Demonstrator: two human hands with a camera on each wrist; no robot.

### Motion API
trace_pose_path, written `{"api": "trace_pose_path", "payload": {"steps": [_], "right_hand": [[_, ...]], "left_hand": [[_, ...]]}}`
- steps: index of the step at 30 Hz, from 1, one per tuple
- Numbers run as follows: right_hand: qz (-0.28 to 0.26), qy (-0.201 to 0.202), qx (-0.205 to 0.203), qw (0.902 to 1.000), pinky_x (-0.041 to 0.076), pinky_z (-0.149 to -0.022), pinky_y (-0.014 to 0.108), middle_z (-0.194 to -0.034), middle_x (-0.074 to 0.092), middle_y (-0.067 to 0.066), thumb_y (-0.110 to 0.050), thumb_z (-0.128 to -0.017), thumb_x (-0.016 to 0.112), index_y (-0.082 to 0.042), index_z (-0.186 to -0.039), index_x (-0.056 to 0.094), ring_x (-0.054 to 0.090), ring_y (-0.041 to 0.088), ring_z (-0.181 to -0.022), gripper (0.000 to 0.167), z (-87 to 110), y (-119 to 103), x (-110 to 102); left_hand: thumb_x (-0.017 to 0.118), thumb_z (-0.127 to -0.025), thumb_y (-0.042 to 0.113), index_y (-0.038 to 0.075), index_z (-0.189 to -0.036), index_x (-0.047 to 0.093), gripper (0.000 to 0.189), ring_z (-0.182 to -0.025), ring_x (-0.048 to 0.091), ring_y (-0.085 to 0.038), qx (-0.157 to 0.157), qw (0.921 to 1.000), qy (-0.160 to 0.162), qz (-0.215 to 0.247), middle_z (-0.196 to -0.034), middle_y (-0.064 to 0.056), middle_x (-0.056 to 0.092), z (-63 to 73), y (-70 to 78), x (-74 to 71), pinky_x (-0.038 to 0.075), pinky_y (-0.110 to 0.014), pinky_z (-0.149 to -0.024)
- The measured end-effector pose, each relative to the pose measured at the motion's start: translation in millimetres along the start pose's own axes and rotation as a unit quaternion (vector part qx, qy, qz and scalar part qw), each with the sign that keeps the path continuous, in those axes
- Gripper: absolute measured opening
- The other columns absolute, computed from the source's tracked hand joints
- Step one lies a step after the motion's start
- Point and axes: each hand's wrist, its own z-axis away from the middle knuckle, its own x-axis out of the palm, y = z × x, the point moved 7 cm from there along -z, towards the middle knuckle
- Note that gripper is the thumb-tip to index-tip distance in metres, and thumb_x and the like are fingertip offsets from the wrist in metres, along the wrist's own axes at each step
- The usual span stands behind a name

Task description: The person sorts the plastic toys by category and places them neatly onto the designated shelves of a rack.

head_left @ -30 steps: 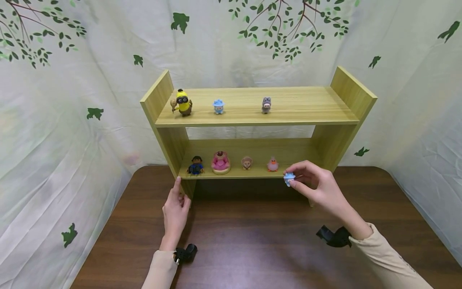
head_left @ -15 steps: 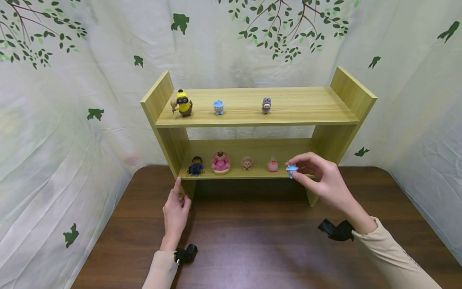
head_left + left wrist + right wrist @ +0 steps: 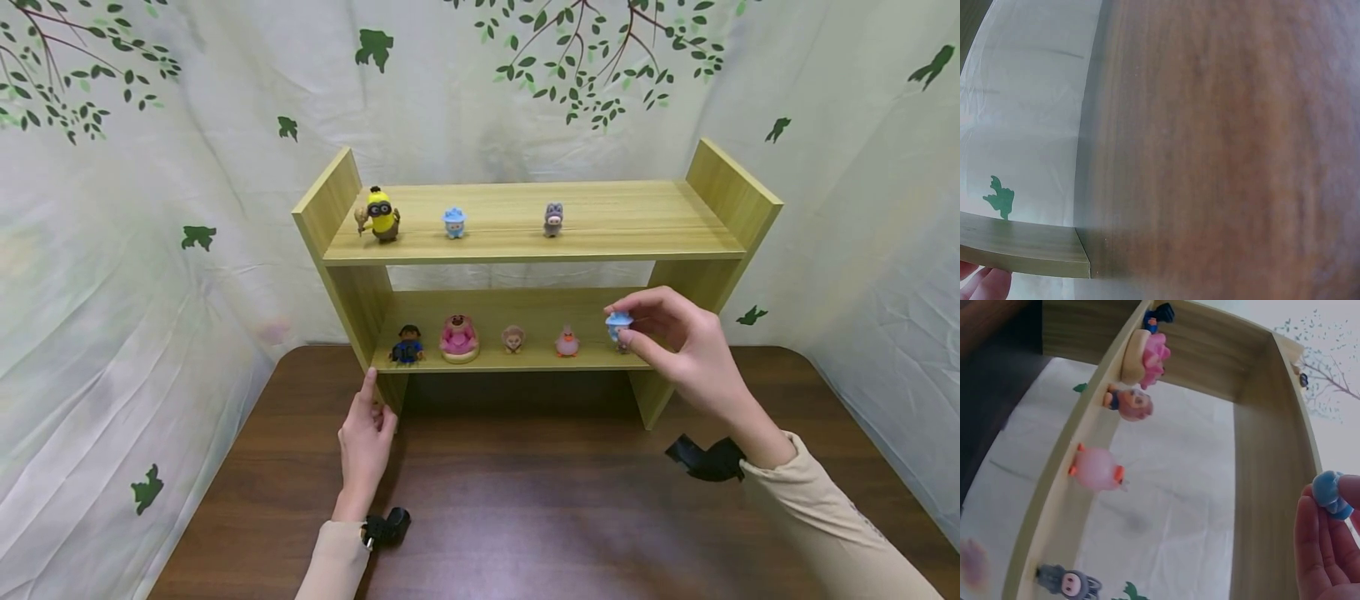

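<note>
My right hand (image 3: 697,350) pinches a small blue figurine with a brimmed hat (image 3: 618,323) between thumb and fingertips, in front of the opening above the lower shelf (image 3: 487,361). In the right wrist view the fingers partly cover this blue figurine (image 3: 1329,490). Just behind it, a grey figurine (image 3: 1063,581) stands on the lower shelf; the hand mostly hides it in the head view. My left hand (image 3: 364,446) touches the wooden rack's left side panel (image 3: 360,325), its index finger extended to the front edge. Only fingertips (image 3: 994,286) show beside the panel in the left wrist view.
Along the lower shelf stand a dark-blue figure (image 3: 407,345), a pink bear (image 3: 458,340), a small brown-haired figure (image 3: 513,338) and a pink duck (image 3: 567,342). Above are a yellow minion (image 3: 382,218), another blue-hatted figurine (image 3: 453,222) and a grey one (image 3: 553,219). The rack stands on a brown table (image 3: 510,508).
My right hand has risen and moved slightly right with the blue figurine, from the lower shelf's front edge to above that shelf. The left hand has stayed in place.
</note>
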Motion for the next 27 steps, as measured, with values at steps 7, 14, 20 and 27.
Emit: {"api": "trace_pose_path", "payload": {"steps": [7,14,20,27], "right_hand": [[-0.007,0.021,-0.009,0.9997,0.050,-0.077,0.021,-0.103,0.065,0.015,0.021,-0.080,0.061,0.010,-0.108,0.059,0.062,0.019,-0.088,0.031,-6.5,-5,-8],[-0.042,0.045,-0.011,0.9980,0.049,-0.078,0.021,-0.103,0.064,0.015,0.021,-0.081,0.060,0.013,-0.109,0.058,0.061,0.020,-0.090,0.029,-13.9,-7,-18],[-0.057,0.065,-0.016,0.9961,0.049,-0.079,0.022,-0.104,0.065,0.015,0.020,-0.081,0.060,0.014,-0.109,0.059,0.061,0.021,-0.092,0.028,-21.9,-13,-25],[-0.052,0.083,-0.024,0.9949,0.049,-0.079,0.021,-0.102,0.066,0.014,0.019,-0.081,0.061,0.014,-0.108,0.059,0.061,0.021,-0.091,0.028,-29.8,-15,-32]], "left_hand": [[0.057,-0.080,-0.014,0.028,-0.149,0.031,0.085,-0.063,0.047,-0.020,0.000,1.0000,0.000,0.002,-0.081,-0.011,0.049,0.1,-1.1,0.6,0.039,-0.039,-0.053],[0.057,-0.080,-0.014,0.028,-0.149,0.031,0.085,-0.063,0.048,-0.019,-0.002,1.0000,0.000,0.003,-0.081,-0.011,0.050,-0.7,-0.4,0.8,0.040,-0.040,-0.053],[0.057,-0.080,-0.014,0.029,-0.150,0.031,0.086,-0.063,0.049,-0.020,-0.005,1.0000,-0.002,0.003,-0.082,-0.011,0.050,-0.5,-1.0,1.0,0.041,-0.040,-0.053],[0.057,-0.080,-0.014,0.028,-0.150,0.031,0.085,-0.064,0.050,-0.021,-0.005,1.0000,-0.002,0.002,-0.082,-0.011,0.051,-0.3,-1.0,1.0,0.041,-0.040,-0.053]]}}
